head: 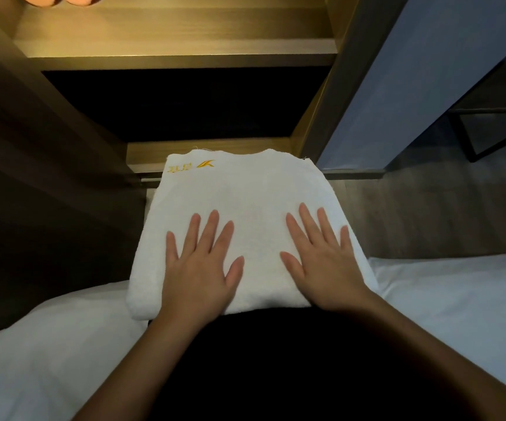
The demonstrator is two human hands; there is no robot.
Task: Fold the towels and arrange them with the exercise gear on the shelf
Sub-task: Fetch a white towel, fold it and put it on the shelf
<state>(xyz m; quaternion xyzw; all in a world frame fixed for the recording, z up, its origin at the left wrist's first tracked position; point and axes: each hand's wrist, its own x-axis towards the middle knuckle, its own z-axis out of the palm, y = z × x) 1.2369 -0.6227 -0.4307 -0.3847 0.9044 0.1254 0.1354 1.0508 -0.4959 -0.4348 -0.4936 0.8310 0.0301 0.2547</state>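
Left grip (198,268) and right grip (326,262): fingers straight and spread, palms pressed flat on the near half of a folded white terry towel (245,189) lying directly beneath them. Yellow stitched logo (191,168) at the corner beyond left grip. Lit wooden shelf (169,47) further beyond.

A bedroom — white bedding (458,299) beside a lit wooden shelf unit (179,47)
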